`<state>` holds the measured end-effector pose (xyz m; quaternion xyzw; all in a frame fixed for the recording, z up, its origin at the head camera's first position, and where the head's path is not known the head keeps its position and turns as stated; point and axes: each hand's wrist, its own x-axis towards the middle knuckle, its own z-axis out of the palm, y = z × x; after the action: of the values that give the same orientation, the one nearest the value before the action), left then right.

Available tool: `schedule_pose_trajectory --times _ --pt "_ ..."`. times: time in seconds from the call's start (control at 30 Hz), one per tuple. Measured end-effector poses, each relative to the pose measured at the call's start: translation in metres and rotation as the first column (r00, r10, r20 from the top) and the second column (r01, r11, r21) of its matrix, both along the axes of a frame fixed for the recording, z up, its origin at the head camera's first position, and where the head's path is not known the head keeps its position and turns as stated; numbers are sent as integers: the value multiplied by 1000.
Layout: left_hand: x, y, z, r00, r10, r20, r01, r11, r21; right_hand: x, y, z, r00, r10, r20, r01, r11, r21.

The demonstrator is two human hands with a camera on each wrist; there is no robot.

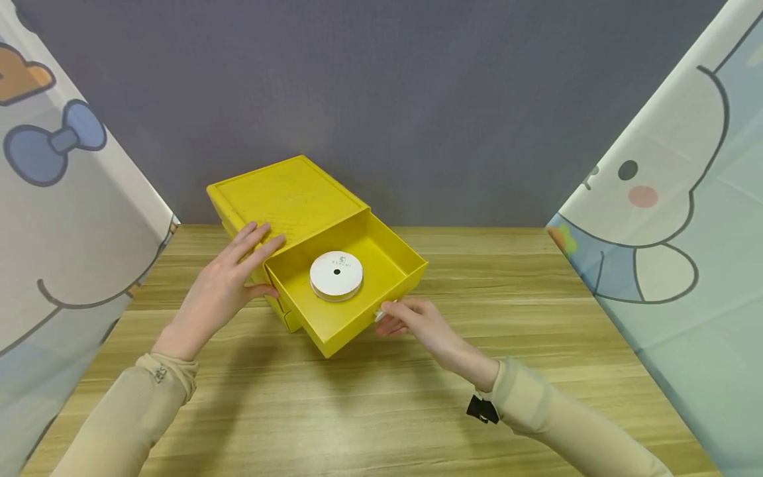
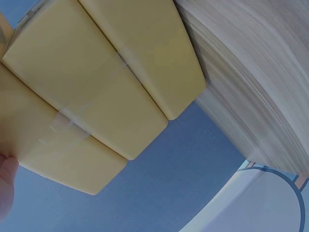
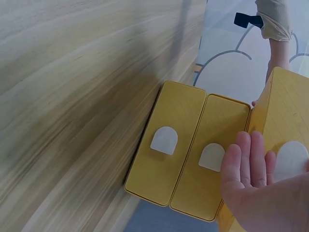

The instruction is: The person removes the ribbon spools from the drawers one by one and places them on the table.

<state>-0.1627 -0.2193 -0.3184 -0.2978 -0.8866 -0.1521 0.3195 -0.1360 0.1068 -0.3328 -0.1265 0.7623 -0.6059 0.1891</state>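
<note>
A yellow three-drawer box (image 1: 289,199) stands on the wooden table, its top drawer (image 1: 381,248) pulled out. Inside that drawer lies a round white spool (image 1: 336,273) with a small dark centre hole. My left hand (image 1: 220,285) rests on the box's top near the front left corner, fingers spread, thumb down by the side edge. With thumb and fingers my right hand (image 1: 423,328) pinches the white knob (image 1: 379,315) on the drawer front. In the right wrist view two lower drawers (image 3: 166,140) are closed, each with a white knob.
The wooden table (image 1: 507,298) extends in front and to the right of the box. A grey wall panel (image 1: 417,99) rises behind, and cloths with cartoon prints (image 1: 673,199) hang on both sides.
</note>
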Motion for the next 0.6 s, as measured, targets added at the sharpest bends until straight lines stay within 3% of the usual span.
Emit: schedule_pose_trajectory --times 0.4,0.6 --pt "0 -1 1 1000 -3 10 3 1000 5 -2 5 1 999 49 10 -49 998 29" --pt "0 0 1 1000 -5 9 5 1000 6 -3 20 6 998 67 13 -68 992 111"
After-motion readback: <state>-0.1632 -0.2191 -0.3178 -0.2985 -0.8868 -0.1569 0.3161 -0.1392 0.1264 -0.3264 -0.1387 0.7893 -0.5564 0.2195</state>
